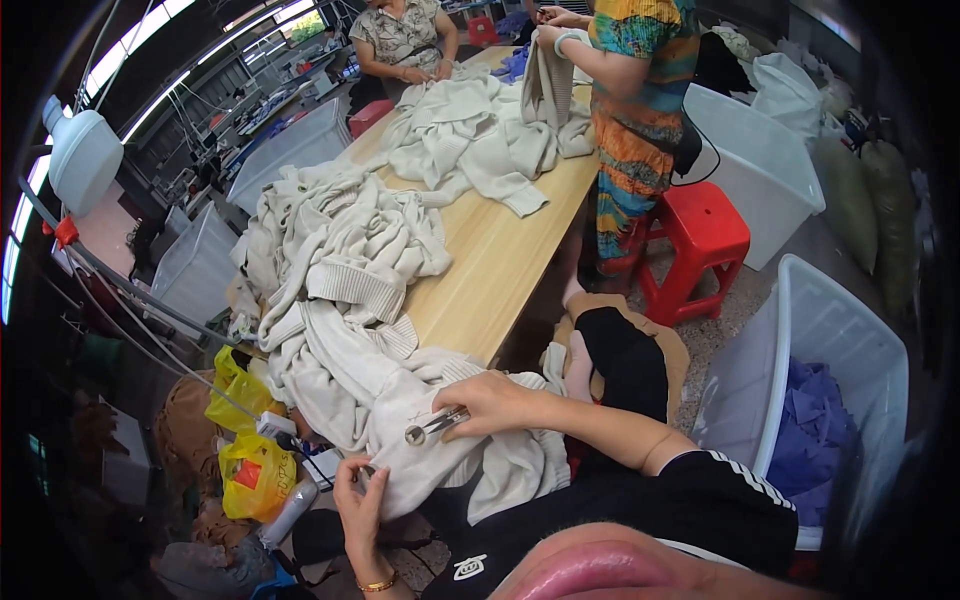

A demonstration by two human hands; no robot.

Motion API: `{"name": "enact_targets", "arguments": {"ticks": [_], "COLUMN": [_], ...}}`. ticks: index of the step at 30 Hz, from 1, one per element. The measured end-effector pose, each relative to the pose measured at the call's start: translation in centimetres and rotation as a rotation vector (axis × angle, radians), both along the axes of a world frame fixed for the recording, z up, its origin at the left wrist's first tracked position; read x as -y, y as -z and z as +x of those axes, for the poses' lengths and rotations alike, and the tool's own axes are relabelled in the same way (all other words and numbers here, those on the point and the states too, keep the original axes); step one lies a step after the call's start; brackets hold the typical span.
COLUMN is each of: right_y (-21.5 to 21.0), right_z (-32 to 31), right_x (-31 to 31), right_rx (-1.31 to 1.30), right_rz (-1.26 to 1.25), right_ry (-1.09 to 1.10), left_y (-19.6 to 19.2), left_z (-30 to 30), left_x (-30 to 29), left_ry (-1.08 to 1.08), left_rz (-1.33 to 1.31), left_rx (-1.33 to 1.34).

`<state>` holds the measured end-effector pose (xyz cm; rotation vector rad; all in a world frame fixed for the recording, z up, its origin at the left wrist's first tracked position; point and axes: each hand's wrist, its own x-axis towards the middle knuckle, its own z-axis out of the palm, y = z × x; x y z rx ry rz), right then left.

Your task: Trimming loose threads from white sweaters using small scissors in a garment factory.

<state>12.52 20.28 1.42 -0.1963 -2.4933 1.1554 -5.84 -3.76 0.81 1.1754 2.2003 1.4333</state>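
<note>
A pale cream knitted garment (400, 398) lies spread over the near end of the table and hangs down in front of me. My right hand (495, 405) comes in from the right, closed around a pair of small metal thread snips (436, 426). The snips' blades are above the cloth, pointing left. My left hand (360, 502), with a gold-coloured bracelet at the wrist, is at the garment's lower left edge. Its thumb and forefinger pinch together at the cloth there; the exact bit between the fingertips is hard to make out.
Cream knitwear is heaped along the wooden table (500, 290). Two people work at its far end. A red stool (705, 235) and a white bin (790, 300) with purple cloth stand right. Yellow bags (255, 475) hang lower left, near a metal pole (140, 285).
</note>
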Motion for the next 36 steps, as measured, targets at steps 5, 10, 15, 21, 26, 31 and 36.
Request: {"name": "enact_targets", "arguments": {"ticks": [5,10,15,21,26,31,36], "right_y": [-0.4,-3.8,-4.0,0.3,2.3,-0.3,0.7], "right_z": [0.6,4.1,7.8,5.4,4.1,3.0,1.9], "right_x": [-1.1,-4.4,-7.2,-6.9,-6.2,-2.8,-0.7], "right_rx": [-0.029,-0.211,-0.146,-0.008,0.110,-0.036,-0.241], "right_rz": [-0.125,-0.083,-0.463,-0.494,-0.320,-0.228,0.034], "right_ry": [-0.078,-0.051,0.081,0.163,0.273,0.287,0.073], "left_y": [-2.2,-6.8,-7.4,-4.7,-2.4,-1.5,-2.4], "left_z": [0.5,2.2,2.3,2.4,2.8,3.6,3.6], "left_x": [-0.5,-1.8,-2.6,-2.1,-3.1,-4.8,-5.8], "left_ry": [-0.020,0.166,0.191,0.107,0.078,0.057,0.058], "left_rz": [0.075,-0.077,-0.147,-0.184,-0.024,-0.040,-0.078], "left_rx": [-0.026,-0.278,-0.122,-0.082,-0.520,-0.589,-0.692]}}
